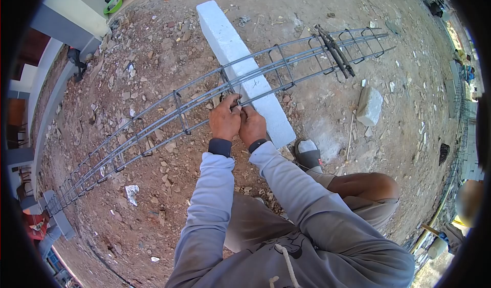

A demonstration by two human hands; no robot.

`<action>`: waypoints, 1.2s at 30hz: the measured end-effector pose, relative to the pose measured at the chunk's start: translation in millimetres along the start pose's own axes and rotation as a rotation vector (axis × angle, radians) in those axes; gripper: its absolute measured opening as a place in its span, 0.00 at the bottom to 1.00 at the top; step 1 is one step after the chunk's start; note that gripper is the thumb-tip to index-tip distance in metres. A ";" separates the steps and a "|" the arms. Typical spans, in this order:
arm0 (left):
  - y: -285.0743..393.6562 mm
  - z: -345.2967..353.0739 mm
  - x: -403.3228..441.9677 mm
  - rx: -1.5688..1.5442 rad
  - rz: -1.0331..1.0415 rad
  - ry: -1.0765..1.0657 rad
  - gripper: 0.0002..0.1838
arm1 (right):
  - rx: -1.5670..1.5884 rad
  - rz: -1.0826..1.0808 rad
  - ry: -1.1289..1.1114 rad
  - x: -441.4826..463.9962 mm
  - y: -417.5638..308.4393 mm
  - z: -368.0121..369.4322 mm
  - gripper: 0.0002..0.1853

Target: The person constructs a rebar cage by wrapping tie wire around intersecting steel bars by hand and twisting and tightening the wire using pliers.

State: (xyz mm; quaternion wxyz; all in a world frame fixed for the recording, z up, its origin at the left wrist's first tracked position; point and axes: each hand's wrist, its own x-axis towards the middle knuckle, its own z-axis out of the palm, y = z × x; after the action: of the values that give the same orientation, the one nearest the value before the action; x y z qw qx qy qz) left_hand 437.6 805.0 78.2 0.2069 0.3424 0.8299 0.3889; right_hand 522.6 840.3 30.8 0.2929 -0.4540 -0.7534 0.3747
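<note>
A long, narrow rebar cage (179, 108) stretches diagonally across the view, lying over a long white block (273, 117). My left hand (225, 119) and my right hand (252, 126) meet at the near bar of the cage, just above the block. Both have their fingers pinched close together. A thin wire seems to stick up between the fingertips, but the fingers hide most of what they grip. Toward the cage's right end, a pair of dark metal bars (335, 51) rests across it.
Stony dirt ground (148, 78) surrounds me. A pale stone block (369, 106) lies at right, near a thin stick (350, 137). My sandalled foot (308, 155) is beside the white block. A building wall (66, 19) stands at left, and part of another person (468, 203) shows at the right edge.
</note>
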 end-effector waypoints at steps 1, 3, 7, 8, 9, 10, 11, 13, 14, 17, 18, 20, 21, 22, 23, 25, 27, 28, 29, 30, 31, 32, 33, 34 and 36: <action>-1.5 0.8 -0.2 -0.015 -0.001 0.006 0.15 | -0.007 -0.002 -0.004 0.3 -0.9 -1.5 0.06; -2.4 0.4 0.8 -0.034 -0.022 -0.006 0.15 | -0.021 -0.007 -0.013 1.4 -3.1 -3.9 0.07; -3.9 -2.9 2.3 -0.038 -0.002 -0.032 0.15 | -0.103 0.025 -0.077 7.2 -8.8 -8.2 0.08; -4.8 -3.5 1.8 -0.036 0.029 -0.031 0.14 | -0.146 0.049 -0.103 9.0 -10.5 -9.5 0.08; -6.2 -4.2 1.8 -0.064 0.041 -0.032 0.14 | -0.189 0.074 -0.128 10.5 -11.1 -9.8 0.08; -7.7 -5.2 2.0 -0.094 0.055 -0.034 0.13 | -0.204 0.081 -0.127 11.4 -11.8 -9.6 0.08; -8.9 -6.2 1.9 -0.124 0.068 -0.036 0.12 | -0.219 0.088 -0.127 12.3 -12.8 -9.7 0.09; -12.7 -8.9 3.4 -0.166 0.072 -0.078 0.12 | -0.204 0.100 -0.121 15.6 -14.0 -11.0 0.09; -13.9 -9.2 3.8 -0.187 0.074 -0.099 0.12 | -0.173 0.107 -0.118 16.9 -14.6 -11.8 0.09; -8.3 -14.9 2.4 -0.204 0.037 -0.139 0.12 | -0.123 0.141 -0.108 18.2 -16.3 -12.9 0.09; -9.5 -15.4 2.7 -0.201 0.023 -0.148 0.12 | -0.112 0.154 -0.107 18.2 -17.5 -12.7 0.09; -12.4 -15.7 4.6 -0.195 -0.007 -0.161 0.12 | -0.092 0.139 -0.109 17.6 -18.8 -15.3 0.09; -8.5 -19.1 4.7 -0.149 -0.023 -0.180 0.12 | -0.083 0.132 -0.108 18.0 -18.9 -16.3 0.09; -3.4 -22.5 4.4 -0.104 -0.038 -0.200 0.12 | -0.088 0.129 -0.115 19.4 -18.5 -16.1 0.09; 0.1 -24.1 3.4 -0.058 -0.054 -0.224 0.12 | -0.095 0.129 -0.122 19.9 -17.0 -16.0 0.08; -1.2 -20.8 -0.1 -0.109 -0.021 -0.201 0.12 | -0.089 0.128 -0.135 19.2 -12.0 -15.9 0.08; -2.3 -17.7 0.8 -0.148 0.005 -0.186 0.11 | -0.063 0.115 -0.151 21.0 -9.3 -16.8 0.08; -3.9 -17.6 0.8 -0.158 0.010 -0.186 0.11 | -0.042 0.137 -0.173 20.4 -8.8 -18.1 0.08; -6.0 -18.0 0.5 -0.167 0.015 -0.185 0.11 | -0.018 0.160 -0.195 20.3 -8.5 -19.1 0.08; -9.4 -17.8 0.8 -0.163 0.027 -0.184 0.12 | 0.006 0.181 -0.215 21.0 -8.3 -19.5 0.08; -12.5 -17.6 1.8 -0.160 0.040 -0.182 0.12 | 0.030 0.187 -0.218 21.9 -6.6 -18.6 0.08; -15.2 -17.0 2.0 -0.156 0.053 -0.181 0.13 | 0.054 0.193 -0.221 22.4 -4.9 -17.7 0.08; -14.8 -17.5 1.5 -0.159 0.047 -0.175 0.14 | 0.078 0.200 -0.223 23.2 -4.5 -18.1 0.08; -14.2 -17.8 1.1 -0.162 0.042 -0.168 0.15 | 0.038 0.183 -0.226 24.7 -4.1 -19.1 0.08; -11.9 -20.8 0.1 -0.130 0.032 -0.179 0.17 | -0.040 0.149 -0.235 26.4 -4.3 -19.6 0.08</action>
State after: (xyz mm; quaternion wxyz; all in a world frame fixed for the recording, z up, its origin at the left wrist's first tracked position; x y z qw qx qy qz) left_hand 420.0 789.1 81.6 0.2958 0.3751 0.7754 0.4130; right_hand 524.9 868.6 47.7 0.1651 -0.4673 -0.7541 0.4310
